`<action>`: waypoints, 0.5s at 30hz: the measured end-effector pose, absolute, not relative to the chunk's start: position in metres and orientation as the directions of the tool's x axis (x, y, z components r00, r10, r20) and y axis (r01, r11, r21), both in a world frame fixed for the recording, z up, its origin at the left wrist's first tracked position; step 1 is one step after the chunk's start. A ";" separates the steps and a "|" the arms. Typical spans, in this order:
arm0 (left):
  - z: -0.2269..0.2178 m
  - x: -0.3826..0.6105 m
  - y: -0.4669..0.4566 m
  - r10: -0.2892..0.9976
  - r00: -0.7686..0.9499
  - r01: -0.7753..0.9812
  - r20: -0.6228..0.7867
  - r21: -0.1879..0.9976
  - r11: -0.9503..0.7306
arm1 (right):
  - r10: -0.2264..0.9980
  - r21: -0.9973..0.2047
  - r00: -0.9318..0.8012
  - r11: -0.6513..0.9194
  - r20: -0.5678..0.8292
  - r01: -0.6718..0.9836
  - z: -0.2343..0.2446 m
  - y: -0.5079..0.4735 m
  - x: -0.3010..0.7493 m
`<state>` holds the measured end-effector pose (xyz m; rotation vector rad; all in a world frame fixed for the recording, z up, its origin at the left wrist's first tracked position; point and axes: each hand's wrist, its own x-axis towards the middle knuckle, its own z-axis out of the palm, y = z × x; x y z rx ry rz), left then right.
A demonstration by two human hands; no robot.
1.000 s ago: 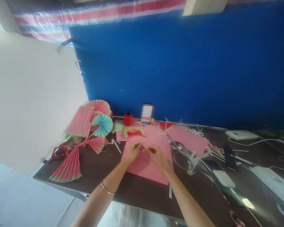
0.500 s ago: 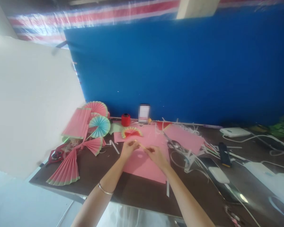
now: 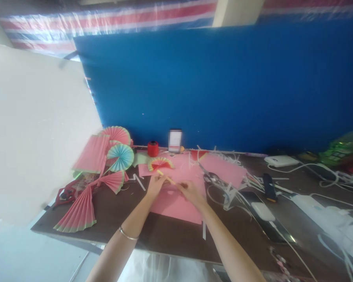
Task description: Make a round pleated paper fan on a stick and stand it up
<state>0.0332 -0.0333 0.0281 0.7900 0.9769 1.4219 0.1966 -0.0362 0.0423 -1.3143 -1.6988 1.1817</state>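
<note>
A thin yellowish folded paper strip [image 3: 171, 181] runs slantwise between my two hands, above a pink paper sheet [image 3: 176, 207]. My left hand [image 3: 158, 185] pinches it near its upper left end, which sticks out past the fingers. At its lower right end, the fingertips of my right hand [image 3: 190, 191] are closed on it. Just beyond the hands lies a small red pleated paper fan [image 3: 161, 163] with a yellow-green edge. A red spool of thread [image 3: 153, 149] stands behind that fan.
Several pleated pink fans [image 3: 78, 209] and a turquoise one [image 3: 120, 157] lie at the left. Scissors [image 3: 213, 178] and paper scraps are right of the sheet. Farther right are a phone [image 3: 270, 219], a white power strip [image 3: 320, 219] and cables. A blue board [image 3: 208, 86] stands behind the table.
The view has shifted slightly, moving the scene a little to the left. More of the yellowish strip now shows, its upper end projecting beyond my left fingers.
</note>
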 end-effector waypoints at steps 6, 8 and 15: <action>0.023 0.033 -0.030 0.992 -0.101 -0.476 -0.079 0.879 0.022 | 0.966 -0.930 -0.254 0.056 -0.041 0.362 0.043 -0.037 0.197; 0.022 0.032 -0.029 0.987 -0.122 -0.517 -0.103 0.856 0.026 | 0.970 -0.919 -0.241 0.082 -0.015 0.385 0.041 -0.035 0.198; 0.022 0.031 -0.026 0.977 -0.111 -0.597 -0.183 0.798 0.082 | 0.974 -0.920 -0.227 0.077 -0.014 0.384 0.038 -0.033 0.199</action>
